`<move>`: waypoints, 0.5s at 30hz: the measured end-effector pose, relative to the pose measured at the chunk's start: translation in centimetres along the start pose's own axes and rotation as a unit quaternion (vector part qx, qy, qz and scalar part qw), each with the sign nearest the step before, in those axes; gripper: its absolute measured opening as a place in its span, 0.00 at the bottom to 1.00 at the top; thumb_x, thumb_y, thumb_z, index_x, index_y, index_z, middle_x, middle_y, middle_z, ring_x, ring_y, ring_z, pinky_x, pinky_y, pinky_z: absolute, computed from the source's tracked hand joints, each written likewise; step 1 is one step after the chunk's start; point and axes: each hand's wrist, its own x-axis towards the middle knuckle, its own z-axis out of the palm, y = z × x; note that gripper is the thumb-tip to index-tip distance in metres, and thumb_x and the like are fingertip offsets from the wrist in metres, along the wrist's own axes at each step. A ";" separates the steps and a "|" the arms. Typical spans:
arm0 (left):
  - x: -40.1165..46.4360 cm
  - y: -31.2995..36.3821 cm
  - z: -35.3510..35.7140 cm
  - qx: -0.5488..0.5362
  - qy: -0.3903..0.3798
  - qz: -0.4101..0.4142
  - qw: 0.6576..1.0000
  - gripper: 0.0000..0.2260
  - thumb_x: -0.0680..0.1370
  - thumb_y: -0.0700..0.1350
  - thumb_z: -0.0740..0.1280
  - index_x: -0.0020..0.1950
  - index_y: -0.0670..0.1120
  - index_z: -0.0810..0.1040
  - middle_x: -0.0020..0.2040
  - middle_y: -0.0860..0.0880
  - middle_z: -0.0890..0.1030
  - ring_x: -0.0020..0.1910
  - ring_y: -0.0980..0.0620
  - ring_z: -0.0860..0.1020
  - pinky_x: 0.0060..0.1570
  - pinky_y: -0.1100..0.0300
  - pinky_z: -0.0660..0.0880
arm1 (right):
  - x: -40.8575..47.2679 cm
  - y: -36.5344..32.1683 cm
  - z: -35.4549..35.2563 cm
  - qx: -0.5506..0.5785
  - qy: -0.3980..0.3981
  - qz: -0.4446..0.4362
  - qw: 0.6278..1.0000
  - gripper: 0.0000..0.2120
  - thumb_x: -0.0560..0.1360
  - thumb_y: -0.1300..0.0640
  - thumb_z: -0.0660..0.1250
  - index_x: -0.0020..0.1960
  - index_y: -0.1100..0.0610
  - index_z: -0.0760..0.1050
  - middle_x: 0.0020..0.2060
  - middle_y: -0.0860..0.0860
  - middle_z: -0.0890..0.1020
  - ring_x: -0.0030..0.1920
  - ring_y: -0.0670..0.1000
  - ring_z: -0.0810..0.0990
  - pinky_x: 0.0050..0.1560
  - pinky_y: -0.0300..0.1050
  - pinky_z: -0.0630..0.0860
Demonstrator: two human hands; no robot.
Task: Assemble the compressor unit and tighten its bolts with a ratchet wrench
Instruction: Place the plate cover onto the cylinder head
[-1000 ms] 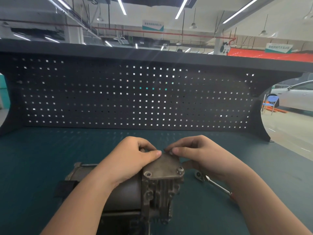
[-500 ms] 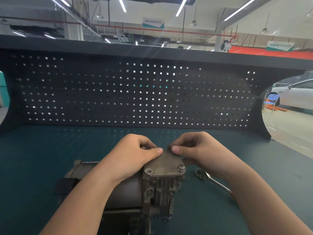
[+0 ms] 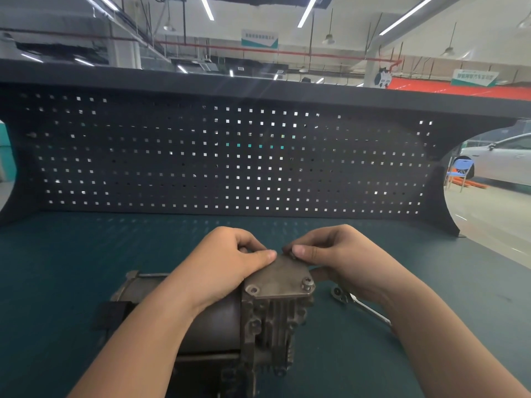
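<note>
The grey metal compressor (image 3: 218, 326) lies on the green bench top, its finned head facing me. A flat cover plate (image 3: 278, 280) sits on top of the head, with a bolt (image 3: 307, 283) at its near right corner and another (image 3: 253, 289) at its near left corner. My left hand (image 3: 227, 262) rests over the compressor body, thumb on the plate's far edge. My right hand (image 3: 330, 254) pinches a small bolt at the plate's far corner; the bolt itself is mostly hidden by the fingers. The ratchet wrench (image 3: 359, 304) lies on the bench under my right wrist.
A dark perforated back panel (image 3: 230, 156) closes off the far side of the green bench top (image 3: 86, 254). A black strap or block (image 3: 112, 314) sits at the compressor's left end. Beyond the bench's right end stands a white car (image 3: 502, 159).
Both hands stay at the plate's far corner, with the right fingers shifting slightly on the bolt. The view has drifted a little.
</note>
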 end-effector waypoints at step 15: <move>0.0 0.0 0.0 -0.003 -0.002 0.006 1.000 0.06 0.74 0.50 0.73 0.40 0.49 0.84 0.24 0.57 0.77 0.24 0.64 0.73 0.28 0.71 0.67 | -0.7 -0.8 0.4 -0.134 0.035 -0.042 0.990 0.03 0.74 0.64 0.71 0.41 0.60 0.82 0.36 0.55 0.86 0.36 0.49 0.85 0.38 0.37 0.79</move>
